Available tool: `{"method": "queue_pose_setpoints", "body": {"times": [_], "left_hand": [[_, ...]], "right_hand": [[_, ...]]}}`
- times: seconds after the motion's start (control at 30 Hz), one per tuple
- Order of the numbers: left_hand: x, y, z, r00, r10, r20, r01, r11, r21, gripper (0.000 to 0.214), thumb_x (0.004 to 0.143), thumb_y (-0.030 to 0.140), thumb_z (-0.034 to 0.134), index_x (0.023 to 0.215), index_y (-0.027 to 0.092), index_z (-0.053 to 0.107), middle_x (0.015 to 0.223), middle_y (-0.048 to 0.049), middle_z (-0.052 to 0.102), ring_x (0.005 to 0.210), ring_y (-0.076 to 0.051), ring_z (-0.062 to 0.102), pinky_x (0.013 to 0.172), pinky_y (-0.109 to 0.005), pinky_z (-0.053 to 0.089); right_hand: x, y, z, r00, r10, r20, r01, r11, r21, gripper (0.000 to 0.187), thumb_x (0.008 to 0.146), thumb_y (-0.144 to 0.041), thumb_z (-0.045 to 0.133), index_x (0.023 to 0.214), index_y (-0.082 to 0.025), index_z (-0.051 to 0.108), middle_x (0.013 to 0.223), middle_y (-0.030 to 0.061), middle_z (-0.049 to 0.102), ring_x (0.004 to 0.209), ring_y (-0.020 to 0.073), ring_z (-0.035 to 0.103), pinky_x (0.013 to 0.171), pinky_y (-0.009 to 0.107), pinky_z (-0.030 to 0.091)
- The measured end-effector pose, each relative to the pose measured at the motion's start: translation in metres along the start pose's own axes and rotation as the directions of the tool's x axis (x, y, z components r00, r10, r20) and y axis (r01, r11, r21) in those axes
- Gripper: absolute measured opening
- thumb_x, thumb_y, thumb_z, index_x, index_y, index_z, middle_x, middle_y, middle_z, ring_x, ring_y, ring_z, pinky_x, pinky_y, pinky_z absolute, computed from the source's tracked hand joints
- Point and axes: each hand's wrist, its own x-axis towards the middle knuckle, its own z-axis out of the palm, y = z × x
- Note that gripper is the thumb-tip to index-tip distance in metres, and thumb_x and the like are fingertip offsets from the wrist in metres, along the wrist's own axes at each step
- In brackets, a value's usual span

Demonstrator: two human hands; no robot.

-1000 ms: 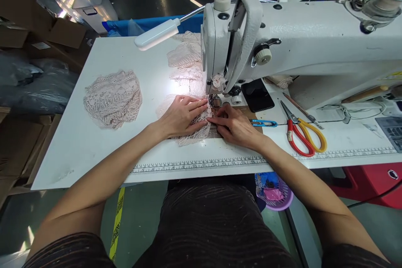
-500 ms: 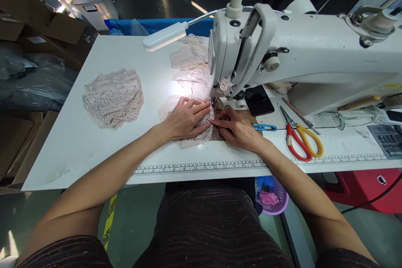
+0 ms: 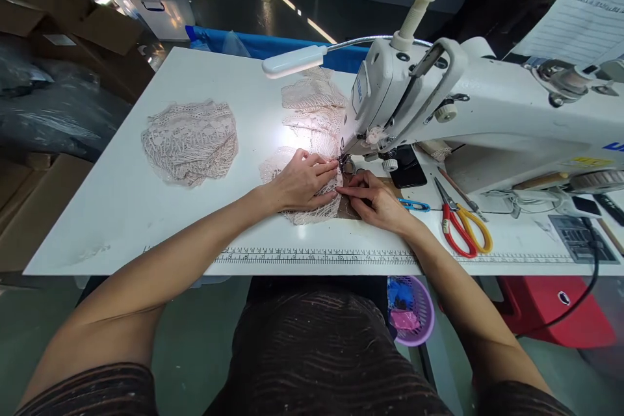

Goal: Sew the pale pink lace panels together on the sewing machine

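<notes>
My left hand (image 3: 303,181) lies flat on a piece of pale pink lace (image 3: 312,209), fingers stretched toward the presser foot (image 3: 347,164) of the white sewing machine (image 3: 478,110). My right hand (image 3: 376,198) pinches the lace's right edge just in front of the needle, thumb and forefinger pressed together. More lace (image 3: 314,104) trails away behind the machine head under the lamp's light.
A stack of pink lace pieces (image 3: 191,142) lies at the left of the white table (image 3: 121,208). Red-and-yellow scissors (image 3: 458,227), blue thread snips (image 3: 413,205) and a black phone (image 3: 407,170) lie to the right. A purple basket (image 3: 412,309) hangs below the table edge.
Both hands stay on the lace at the needle. The view has shifted leftward and back, so the machine sits further right in the picture.
</notes>
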Motion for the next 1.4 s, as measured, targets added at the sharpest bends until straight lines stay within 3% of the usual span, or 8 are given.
{"method": "queue_pose_setpoints", "body": {"times": [0.93,1.23,1.4], "left_hand": [[0.0011,-0.0029,-0.0004,1.0,-0.004,0.018,0.004,1.0,0.01,0.046,0.1,0.047,0.042,0.131,0.018,0.057,0.146,-0.0094,0.053,0.125,-0.03,0.053,0.095,-0.047,0.038],[0.0016,-0.0039,0.0012,0.994,0.059,-0.096,-0.057,0.998,0.026,0.043,0.098,0.045,0.046,0.126,0.014,0.059,0.139,-0.0154,0.058,0.116,-0.03,0.058,0.095,-0.049,0.038],[0.0028,-0.0056,0.0016,0.976,0.164,-0.143,-0.167,0.986,-0.01,0.029,0.098,0.035,0.048,0.115,0.018,0.064,0.118,-0.008,0.07,0.098,-0.023,0.065,0.096,-0.047,0.039]], "right_hand": [[0.0001,-0.0048,0.0001,1.0,-0.012,-0.01,0.01,0.991,-0.135,0.035,0.092,-0.016,0.05,0.118,-0.022,0.073,0.111,0.013,0.057,0.102,0.026,0.057,0.09,0.046,0.051],[-0.0009,-0.0052,0.0011,1.0,-0.021,-0.022,0.017,0.989,-0.148,0.036,0.092,-0.017,0.049,0.119,-0.019,0.073,0.11,0.0133,0.056,0.1,0.0254,0.057,0.09,0.045,0.051],[-0.0004,-0.0057,0.0016,0.999,-0.049,-0.02,0.044,0.983,-0.177,0.034,0.093,-0.018,0.048,0.117,-0.019,0.073,0.11,0.0136,0.056,0.099,0.0257,0.056,0.088,0.045,0.051]]}}
